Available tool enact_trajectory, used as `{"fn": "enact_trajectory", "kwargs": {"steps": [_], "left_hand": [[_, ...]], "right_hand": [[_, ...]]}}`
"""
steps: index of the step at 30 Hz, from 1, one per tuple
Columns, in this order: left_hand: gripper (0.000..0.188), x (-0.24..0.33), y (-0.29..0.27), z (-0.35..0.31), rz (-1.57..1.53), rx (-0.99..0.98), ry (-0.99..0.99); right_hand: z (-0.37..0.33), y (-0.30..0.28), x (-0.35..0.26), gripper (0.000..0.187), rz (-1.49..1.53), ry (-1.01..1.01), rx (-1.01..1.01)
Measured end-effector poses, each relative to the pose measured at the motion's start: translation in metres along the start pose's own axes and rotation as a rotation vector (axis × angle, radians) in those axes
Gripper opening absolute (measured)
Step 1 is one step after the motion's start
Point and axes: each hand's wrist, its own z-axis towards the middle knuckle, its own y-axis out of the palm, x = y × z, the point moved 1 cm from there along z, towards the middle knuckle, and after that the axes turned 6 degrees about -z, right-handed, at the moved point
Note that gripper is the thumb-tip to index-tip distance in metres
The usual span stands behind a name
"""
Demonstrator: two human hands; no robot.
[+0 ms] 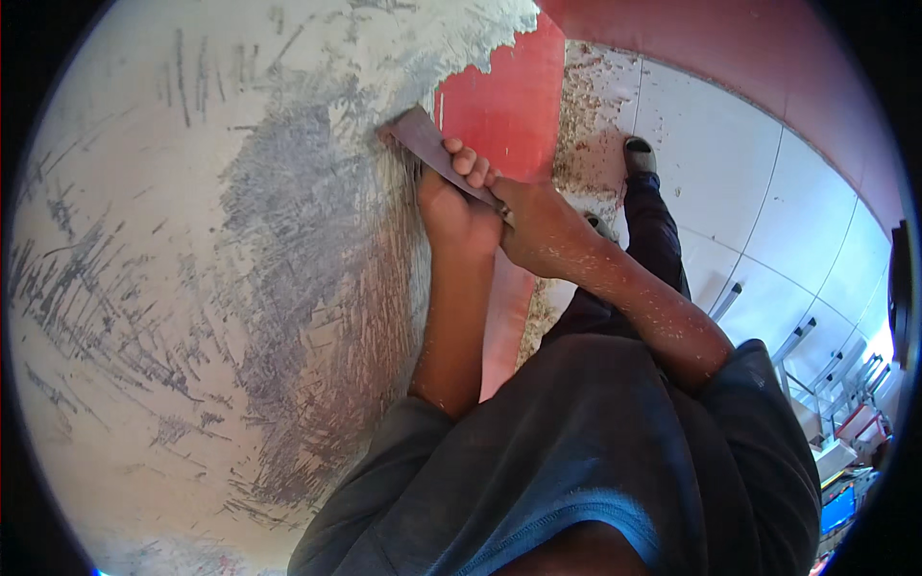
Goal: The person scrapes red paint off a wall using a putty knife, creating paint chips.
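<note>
My left hand (459,197) is closed around the flat metal blade of a scraper (427,139), its fingertips curled over the blade's edge. Close behind it, my right hand (533,216) grips the scraper's lower end, where the handle is mostly hidden. The blade's far end meets the pale wall (144,336), whose surface is scratched and gouged. Around the blade a large rough grey patch (298,192) shows through the white coating. Pale specks of dust cling to my right forearm.
A red painted panel (504,106) borders the wall on the right. Scraped flakes (586,125) litter the white tiled floor (720,163) around my shoes (639,154). A metal ladder-like frame (807,374) and assorted boxes (836,456) stand at the lower right.
</note>
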Motion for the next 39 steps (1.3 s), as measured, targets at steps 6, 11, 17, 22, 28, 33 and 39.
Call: {"fn": "enact_trajectory", "kwargs": {"steps": [6, 11, 17, 22, 28, 33, 39], "left_hand": [[0.027, -0.032, -0.024, -0.017, -0.044, 0.192, 0.019], [0.032, -0.042, -0.025, -0.071, -0.019, 0.296, -0.033], [0.034, -0.026, -0.024, -0.115, -0.289, 0.052, -0.068], [0.025, -0.012, -0.039, -0.104, -0.448, -0.204, -0.187], [0.018, -0.016, -0.022, -0.092, -0.483, -0.128, -0.174], [0.019, -0.007, -0.011, -0.085, -0.461, -0.075, -0.143], [0.028, -0.008, -0.015, -0.086, -0.452, -0.078, -0.152]], "right_hand": [[-0.032, -0.041, 0.018, 0.029, 0.127, -0.021, -0.148], [-0.097, -0.018, 0.001, 0.048, 0.085, 0.007, -0.168], [-0.116, 0.033, -0.042, 0.041, -0.037, -0.121, 0.047], [-0.108, 0.049, -0.042, 0.033, -0.082, -0.172, 0.154], [-0.095, 0.036, -0.032, 0.027, -0.138, -0.223, 0.136], [-0.081, 0.019, -0.035, 0.024, -0.198, -0.210, 0.082], [-0.085, 0.020, -0.038, 0.024, -0.159, -0.202, 0.119]]}}
